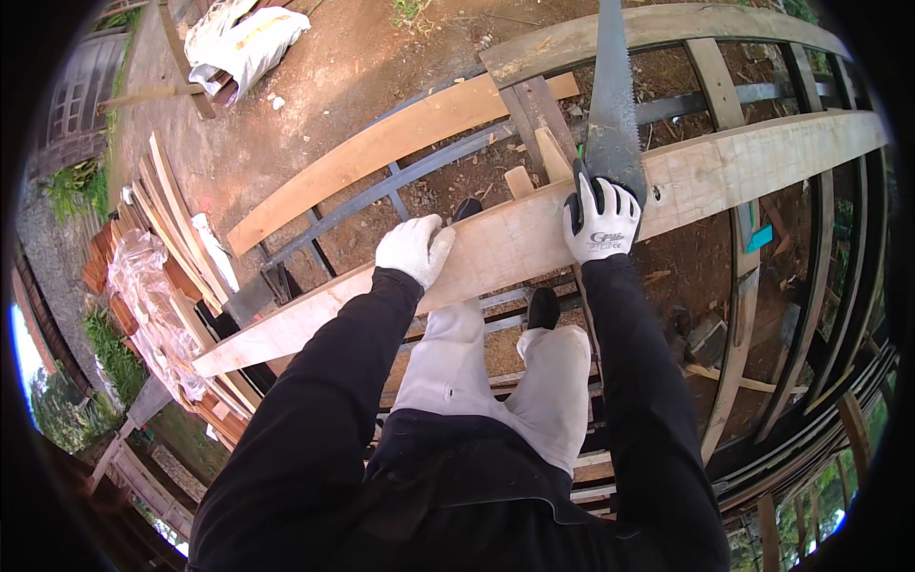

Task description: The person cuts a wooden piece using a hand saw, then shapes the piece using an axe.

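Observation:
A long pale wooden board (515, 240) lies crosswise in front of me, its left end nearer my body than its right. My left hand (414, 250), in a white glove, grips the board left of its middle. My right hand (602, 221), in a white and black glove, is closed at the base of a handsaw (613, 114), over the board. The grey saw blade points away from me with its teeth on the right side. The glove hides most of the saw's handle.
Beneath the board runs a frame of dark metal bars and planks, with another plank (381, 138) beyond it on the left. Stacked timber and clear plastic sheeting (148, 286) lie at the left. A white sack (243, 48) rests on the dirt ground, far left.

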A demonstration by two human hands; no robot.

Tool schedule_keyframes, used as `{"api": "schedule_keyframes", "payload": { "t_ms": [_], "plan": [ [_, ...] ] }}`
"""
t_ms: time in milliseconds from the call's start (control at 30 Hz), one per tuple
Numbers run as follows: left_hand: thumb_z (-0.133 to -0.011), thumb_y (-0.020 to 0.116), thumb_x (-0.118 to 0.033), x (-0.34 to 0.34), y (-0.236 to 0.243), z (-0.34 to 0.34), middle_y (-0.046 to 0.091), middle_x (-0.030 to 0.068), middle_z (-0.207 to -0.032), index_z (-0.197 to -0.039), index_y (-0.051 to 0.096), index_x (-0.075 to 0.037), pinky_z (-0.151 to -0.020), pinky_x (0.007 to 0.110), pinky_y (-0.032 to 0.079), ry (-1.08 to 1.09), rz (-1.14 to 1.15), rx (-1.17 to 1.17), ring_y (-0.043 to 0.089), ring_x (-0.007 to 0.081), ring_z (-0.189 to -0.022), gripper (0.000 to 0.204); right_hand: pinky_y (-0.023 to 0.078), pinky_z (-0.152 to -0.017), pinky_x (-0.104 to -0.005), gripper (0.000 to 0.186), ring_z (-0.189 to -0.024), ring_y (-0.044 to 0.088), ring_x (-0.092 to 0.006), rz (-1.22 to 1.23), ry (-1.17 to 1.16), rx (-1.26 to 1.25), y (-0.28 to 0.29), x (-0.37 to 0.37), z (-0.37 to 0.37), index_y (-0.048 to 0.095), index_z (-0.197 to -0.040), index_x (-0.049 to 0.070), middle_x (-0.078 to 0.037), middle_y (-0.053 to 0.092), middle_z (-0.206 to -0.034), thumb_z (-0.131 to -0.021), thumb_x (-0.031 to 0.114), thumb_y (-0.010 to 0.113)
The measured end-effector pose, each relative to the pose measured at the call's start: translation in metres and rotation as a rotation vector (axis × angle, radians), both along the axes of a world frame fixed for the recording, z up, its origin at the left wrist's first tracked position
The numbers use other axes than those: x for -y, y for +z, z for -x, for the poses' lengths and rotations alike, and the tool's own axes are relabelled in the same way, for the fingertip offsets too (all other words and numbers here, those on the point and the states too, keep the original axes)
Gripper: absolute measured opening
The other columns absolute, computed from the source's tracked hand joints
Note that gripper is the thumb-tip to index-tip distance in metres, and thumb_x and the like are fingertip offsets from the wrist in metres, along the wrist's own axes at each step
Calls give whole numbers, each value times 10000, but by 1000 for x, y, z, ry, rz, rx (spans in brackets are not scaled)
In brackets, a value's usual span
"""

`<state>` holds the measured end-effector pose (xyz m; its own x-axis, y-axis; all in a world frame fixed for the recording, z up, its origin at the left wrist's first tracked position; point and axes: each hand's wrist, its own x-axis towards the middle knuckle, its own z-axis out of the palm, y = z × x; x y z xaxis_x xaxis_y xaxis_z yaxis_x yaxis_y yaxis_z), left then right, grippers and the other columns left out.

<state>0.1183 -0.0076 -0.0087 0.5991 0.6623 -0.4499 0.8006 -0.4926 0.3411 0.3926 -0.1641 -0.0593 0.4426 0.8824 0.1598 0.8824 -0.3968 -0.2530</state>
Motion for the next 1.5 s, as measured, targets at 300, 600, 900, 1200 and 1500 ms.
{"api": "schedule_keyframes", "payload": {
  "t_ms": [300,600,900,1200,1500],
  "plan": [
    [-1028,429,-514,-21,-32,26,698,225,-1173,-1206,683,-74,-980,473,499,79,312,67,641,412,-1127,538,339,-1108,-525,545,-1230,510,-308,-34,-68,-68,2,-11,18,640,-1343,277,-75,586,-1279,-806,313,725],
    [-1010,413,-580,-19,-11,-6,722,236,-1006,-1045,713,-72,-884,498,520,80,290,-145,680,422,-999,591,311,-1138,-539,575,-1271,481,-329,60,-289,-23,-1,-7,31,644,-1339,253,-87,565,-1326,-773,282,742],
    [-1002,476,-531,-19,-6,-2,728,221,-979,-1003,720,-75,-868,499,529,67,266,-114,689,410,-970,517,349,-1099,-559,569,-1225,515,-355,47,-263,23,1,-8,34,646,-1307,166,-116,578,-1300,-746,226,718],
    [-997,495,-530,-23,-11,-8,727,214,-960,-1005,720,-81,-866,493,529,72,260,-84,687,406,-957,502,340,-1098,-569,572,-1243,501,-362,59,-261,15,-2,-12,29,638,-1322,168,-126,568,-1316,-758,229,714],
    [-993,479,-543,-20,-6,-7,723,229,-969,-981,717,-73,-873,499,523,90,294,-156,684,422,-965,527,322,-1120,-559,572,-1254,487,-371,75,-273,-18,3,-6,35,644,-1322,167,-125,565,-1312,-759,234,721]
  ]
}}
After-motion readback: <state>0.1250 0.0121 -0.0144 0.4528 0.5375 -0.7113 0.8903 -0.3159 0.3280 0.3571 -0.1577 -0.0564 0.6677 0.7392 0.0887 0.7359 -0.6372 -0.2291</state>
